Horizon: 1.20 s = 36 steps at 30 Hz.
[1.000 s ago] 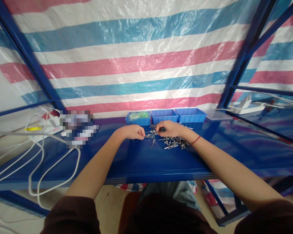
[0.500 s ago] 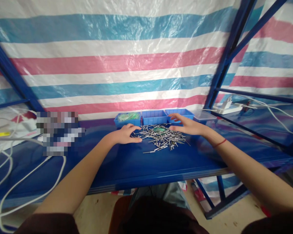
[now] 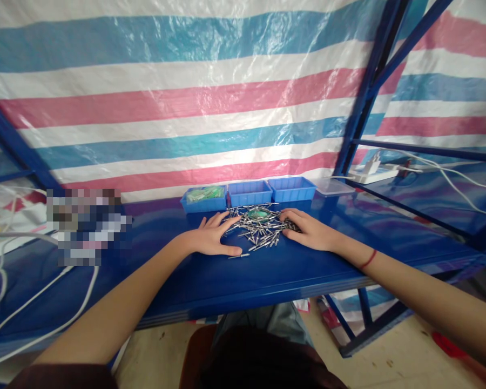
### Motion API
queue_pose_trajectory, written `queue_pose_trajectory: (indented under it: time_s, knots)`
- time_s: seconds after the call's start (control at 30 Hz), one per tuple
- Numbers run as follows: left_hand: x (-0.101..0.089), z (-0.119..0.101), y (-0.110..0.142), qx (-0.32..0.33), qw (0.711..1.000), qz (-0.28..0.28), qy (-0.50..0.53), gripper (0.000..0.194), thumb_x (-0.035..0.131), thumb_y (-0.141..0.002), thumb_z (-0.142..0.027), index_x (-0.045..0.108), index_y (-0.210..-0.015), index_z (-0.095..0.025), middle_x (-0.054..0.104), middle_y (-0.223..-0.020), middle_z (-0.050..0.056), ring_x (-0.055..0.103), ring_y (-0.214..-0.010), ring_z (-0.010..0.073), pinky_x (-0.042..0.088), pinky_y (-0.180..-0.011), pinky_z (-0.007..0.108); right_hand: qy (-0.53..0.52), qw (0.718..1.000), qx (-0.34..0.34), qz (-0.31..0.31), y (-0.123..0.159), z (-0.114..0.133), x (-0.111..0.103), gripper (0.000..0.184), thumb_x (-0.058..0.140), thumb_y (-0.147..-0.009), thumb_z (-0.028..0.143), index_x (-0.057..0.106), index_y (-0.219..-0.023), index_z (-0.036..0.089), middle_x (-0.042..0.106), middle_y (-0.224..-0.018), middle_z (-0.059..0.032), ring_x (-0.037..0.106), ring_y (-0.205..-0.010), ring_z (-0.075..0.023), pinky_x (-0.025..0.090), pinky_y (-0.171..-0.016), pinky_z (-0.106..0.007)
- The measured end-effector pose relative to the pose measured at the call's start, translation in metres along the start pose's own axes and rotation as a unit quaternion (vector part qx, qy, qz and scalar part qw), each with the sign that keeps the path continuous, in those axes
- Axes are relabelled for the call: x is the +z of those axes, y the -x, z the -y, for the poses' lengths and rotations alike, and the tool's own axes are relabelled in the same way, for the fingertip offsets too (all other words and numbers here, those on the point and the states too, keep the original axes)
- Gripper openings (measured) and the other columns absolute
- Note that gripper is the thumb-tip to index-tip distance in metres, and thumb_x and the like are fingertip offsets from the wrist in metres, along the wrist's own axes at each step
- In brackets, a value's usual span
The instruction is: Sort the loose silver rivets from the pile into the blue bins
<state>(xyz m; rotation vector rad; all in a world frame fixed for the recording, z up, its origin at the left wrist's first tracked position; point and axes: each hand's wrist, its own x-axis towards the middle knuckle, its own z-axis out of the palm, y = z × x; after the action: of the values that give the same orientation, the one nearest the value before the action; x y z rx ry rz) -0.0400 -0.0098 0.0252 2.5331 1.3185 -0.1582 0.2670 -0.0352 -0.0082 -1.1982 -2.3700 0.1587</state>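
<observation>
A pile of blind rivets (image 3: pixel 263 236), silver with long thin pins, lies loose on the blue table (image 3: pixel 227 286). Something green (image 3: pixel 259 214) sits among them near the back of the pile. My left hand (image 3: pixel 213 236) rests at the pile's left edge, fingers spread, its thumb close to a single rivet (image 3: pixel 238 256) lying apart in front. At the right edge, my right hand (image 3: pixel 308 229) is curved around some rivets with thumb and fingers apart, touching them but not gripping.
Behind the pile stand a blue bin (image 3: pixel 204 200) with green-tinted bags, a middle blue bin (image 3: pixel 250 193) and a right blue bin (image 3: pixel 292 189). A clear plastic lid (image 3: pixel 334 186) lies beside them. White cables (image 3: pixel 36 319) loop across the left side; a power strip (image 3: pixel 375 172) sits at right.
My right hand has come down from above the right bin to the pile's right edge. My left hand has lowered and spread its fingers at the left edge. The view has shifted slightly.
</observation>
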Motion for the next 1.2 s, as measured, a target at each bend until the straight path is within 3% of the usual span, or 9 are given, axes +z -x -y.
queue_pose_trajectory:
  time_s: [0.17, 0.27, 0.4, 0.57, 0.7, 0.87, 1.2]
  knots:
    - [0.003, -0.01, 0.0, 0.026, 0.999, -0.031, 0.018, 0.089, 0.038, -0.071, -0.077, 0.006, -0.145, -0.039, -0.007, -0.155, 0.003, -0.004, -0.14, 0.0381, 0.003, -0.107, 0.063, 0.064, 0.996, 0.034, -0.056, -0.024, 0.01, 0.002, 0.038, 0.037, -0.091, 0.044, 0.062, -0.101, 0.017, 0.063, -0.104, -0.011, 0.055, -0.101, -0.0236, 0.037, -0.095, -0.037]
    - [0.009, -0.021, 0.001, 0.048, 0.998, -0.044, 0.018, 0.093, 0.042, -0.068, -0.079, 0.007, -0.145, -0.04, -0.008, -0.155, 0.003, -0.007, -0.14, 0.0382, 0.0, -0.107, 0.064, 0.122, 0.989, 0.084, -0.019, -0.052, 0.022, 0.007, 0.045, 0.038, -0.087, 0.051, 0.068, -0.089, 0.017, 0.065, -0.092, -0.0121, 0.057, -0.091, -0.0258, 0.04, -0.086, -0.039]
    - [0.015, -0.031, 0.001, 0.054, 0.997, -0.046, 0.014, 0.091, 0.04, -0.068, -0.08, 0.008, -0.144, -0.041, -0.005, -0.155, 0.001, -0.006, -0.14, 0.0375, -0.001, -0.107, 0.064, 0.185, 0.972, 0.146, 0.024, -0.079, 0.034, 0.017, 0.055, 0.049, -0.075, 0.062, 0.067, -0.095, 0.014, 0.062, -0.102, -0.0167, 0.054, -0.1, -0.0339, 0.043, -0.079, -0.041]
    - [0.015, -0.034, 0.003, 0.048, 0.997, -0.048, 0.02, 0.089, 0.036, -0.068, -0.081, 0.017, -0.144, -0.038, 0.001, -0.155, 0.001, -0.001, -0.141, 0.0363, -0.001, -0.108, 0.063, 0.145, 0.97, 0.191, 0.04, -0.097, 0.032, 0.023, 0.047, 0.054, -0.071, 0.055, 0.065, -0.09, 0.013, 0.065, -0.095, -0.0153, 0.058, -0.09, -0.0303, 0.044, -0.074, -0.039]
    - [0.015, -0.033, 0.002, 0.046, 0.996, -0.065, 0.031, 0.081, 0.034, -0.072, -0.079, 0.026, -0.141, -0.036, 0.009, -0.155, 0.002, 0.005, -0.141, 0.0351, 0.0, -0.109, 0.062, 0.105, 0.977, 0.182, 0.038, -0.101, 0.029, 0.024, 0.035, 0.06, -0.07, 0.043, 0.061, -0.093, 0.015, 0.067, -0.089, -0.0109, 0.061, -0.083, -0.0257, 0.044, -0.069, -0.034]
    - [0.022, -0.028, -0.006, 0.051, 0.992, -0.112, 0.036, 0.061, 0.028, -0.084, -0.067, 0.034, -0.137, -0.038, 0.02, -0.152, 0.001, 0.012, -0.14, 0.0313, 0.004, -0.109, 0.063, 0.111, 0.986, 0.117, 0.051, -0.099, 0.027, 0.022, 0.044, 0.058, -0.073, 0.043, 0.056, -0.103, 0.012, 0.066, -0.098, -0.0152, 0.061, -0.089, -0.0265, 0.044, -0.072, -0.033]
    - [0.033, -0.023, -0.021, 0.057, 0.97, -0.235, 0.008, 0.042, 0.037, -0.089, -0.05, 0.052, -0.122, -0.03, 0.045, -0.135, 0.005, 0.041, -0.125, 0.0262, 0.028, -0.107, 0.049, 0.242, 0.968, 0.047, 0.035, -0.093, 0.037, 0.019, 0.034, 0.045, -0.077, 0.024, 0.05, -0.108, 0.011, 0.067, -0.084, -0.0151, 0.063, -0.076, -0.0281, 0.04, -0.062, -0.032]
